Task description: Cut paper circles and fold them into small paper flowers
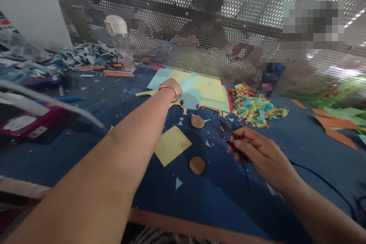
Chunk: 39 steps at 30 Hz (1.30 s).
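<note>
My left hand (172,85) reaches far forward over the stack of yellow and light blue paper sheets (211,88). Its fingers are hidden behind the back of the hand, so I cannot see whether they grip a sheet. A metal bangle circles that wrist. My right hand (254,146) is closed around a pair of dark thread snips (224,129), whose blades stand apart and point up to the left. Between the arms lie a yellow paper square (173,145) and two round wooden discs (197,165). Small paper scraps are strewn near the blades.
A pile of cut colourful paper pieces (251,108) sits right of the sheets. Orange strips (339,124) lie at far right. On the left are a clear bottle (121,44), blue-white scraps (88,59) and a magenta power strip (34,124). A perforated metal screen (171,15) stands behind.
</note>
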Available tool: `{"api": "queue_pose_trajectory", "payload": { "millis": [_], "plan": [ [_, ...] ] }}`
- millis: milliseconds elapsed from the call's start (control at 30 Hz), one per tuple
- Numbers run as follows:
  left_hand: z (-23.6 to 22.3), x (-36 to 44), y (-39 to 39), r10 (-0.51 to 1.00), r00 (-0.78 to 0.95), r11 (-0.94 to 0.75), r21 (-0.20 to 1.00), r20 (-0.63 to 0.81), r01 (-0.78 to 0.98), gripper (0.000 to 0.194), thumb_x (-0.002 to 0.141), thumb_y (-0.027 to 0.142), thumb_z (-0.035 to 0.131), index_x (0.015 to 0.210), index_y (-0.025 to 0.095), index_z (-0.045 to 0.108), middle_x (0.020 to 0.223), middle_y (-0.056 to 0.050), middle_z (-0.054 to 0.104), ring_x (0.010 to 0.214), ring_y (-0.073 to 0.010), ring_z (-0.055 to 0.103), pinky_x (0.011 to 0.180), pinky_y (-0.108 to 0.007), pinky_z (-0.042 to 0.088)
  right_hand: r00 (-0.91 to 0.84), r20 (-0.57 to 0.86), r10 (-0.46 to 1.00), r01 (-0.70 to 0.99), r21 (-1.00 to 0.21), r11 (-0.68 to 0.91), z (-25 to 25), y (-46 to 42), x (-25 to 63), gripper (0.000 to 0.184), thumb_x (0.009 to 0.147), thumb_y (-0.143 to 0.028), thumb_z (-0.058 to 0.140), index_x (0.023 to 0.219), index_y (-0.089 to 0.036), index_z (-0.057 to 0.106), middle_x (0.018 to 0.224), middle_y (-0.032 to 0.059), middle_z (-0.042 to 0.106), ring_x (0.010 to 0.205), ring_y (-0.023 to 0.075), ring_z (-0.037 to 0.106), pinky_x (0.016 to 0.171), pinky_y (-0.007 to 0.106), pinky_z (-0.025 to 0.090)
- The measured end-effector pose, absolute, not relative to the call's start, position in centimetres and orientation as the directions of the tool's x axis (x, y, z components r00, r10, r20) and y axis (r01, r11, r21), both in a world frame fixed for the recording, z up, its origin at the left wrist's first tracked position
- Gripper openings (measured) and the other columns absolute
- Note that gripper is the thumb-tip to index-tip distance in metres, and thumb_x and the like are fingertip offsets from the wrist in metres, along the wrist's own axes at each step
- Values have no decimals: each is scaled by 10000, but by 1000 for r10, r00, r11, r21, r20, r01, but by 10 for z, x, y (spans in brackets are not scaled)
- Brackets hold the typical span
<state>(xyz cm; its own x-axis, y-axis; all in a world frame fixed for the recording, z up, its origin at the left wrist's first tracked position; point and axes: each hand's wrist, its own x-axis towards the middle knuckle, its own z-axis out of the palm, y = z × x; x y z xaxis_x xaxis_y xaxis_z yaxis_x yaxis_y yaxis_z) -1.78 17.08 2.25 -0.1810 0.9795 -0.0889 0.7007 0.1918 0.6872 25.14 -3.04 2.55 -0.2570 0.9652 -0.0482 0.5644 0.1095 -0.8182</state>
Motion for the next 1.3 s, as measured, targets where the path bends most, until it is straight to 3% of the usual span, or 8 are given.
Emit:
{"api": "queue_pose_trajectory", "payload": {
  "millis": [133,267,567,733,800,933,1133,1300],
  "plan": [
    [37,-10,152,991,-136,63,890,-1,452,285,938,279,667,1185,142,636,1182,-105,668,1008,-233,673,827,-408,592,-167,26,986,544,-831,114,26,-32,252,143,978,-348,523,957,-227,596,678,-43,600,536,99,490,519,227,399],
    [54,-1,112,993,-65,-88,981,101,171,143,876,131,651,1009,161,610,1050,-104,692,913,-218,691,692,-303,561,-73,147,986,523,-837,163,24,-30,254,232,925,-429,656,1023,-220,633,702,-42,573,551,99,478,533,235,414],
    [37,2,30,989,139,85,953,-45,-292,104,877,157,673,952,181,606,909,-61,703,775,-199,674,618,-303,502,-18,217,976,418,-885,204,25,-27,237,231,928,-427,661,896,-222,559,688,-47,582,500,96,516,487,236,431],
    [41,-16,35,996,33,89,884,-83,-459,223,781,103,757,986,149,684,1002,-75,734,873,-205,695,667,-287,520,-51,302,952,601,-752,271,28,-1,224,193,886,-390,649,885,-217,566,740,-11,613,636,149,574,612,289,458],
    [42,-26,43,999,-37,10,861,-34,-508,241,798,109,739,1023,180,693,1100,-58,732,951,-195,692,708,-273,533,-127,274,953,680,-676,285,27,14,218,201,857,-390,651,902,-206,582,801,11,635,712,170,591,660,305,452],
    [38,-42,57,996,-90,-64,813,14,-579,300,842,130,710,1103,277,690,1204,-17,721,1040,-195,684,775,-281,556,-234,133,963,772,-577,267,19,35,204,312,778,-460,719,826,-229,515,621,-59,503,559,144,471,552,285,348],
    [37,-48,62,991,-92,37,868,-95,-495,279,911,181,596,1162,292,646,1087,-31,742,705,-157,688,633,-288,534,-307,65,949,804,-516,295,7,40,191,335,719,-408,769,730,-236,481,607,-56,507,561,146,486,555,276,334],
    [36,-46,61,977,-93,131,889,-190,-440,343,952,257,570,1286,336,551,819,20,660,428,-86,475,460,-244,406,-303,64,951,810,-509,292,6,38,192,292,746,-397,730,734,-233,488,609,-51,517,559,144,486,549,270,328]
  ]
}}
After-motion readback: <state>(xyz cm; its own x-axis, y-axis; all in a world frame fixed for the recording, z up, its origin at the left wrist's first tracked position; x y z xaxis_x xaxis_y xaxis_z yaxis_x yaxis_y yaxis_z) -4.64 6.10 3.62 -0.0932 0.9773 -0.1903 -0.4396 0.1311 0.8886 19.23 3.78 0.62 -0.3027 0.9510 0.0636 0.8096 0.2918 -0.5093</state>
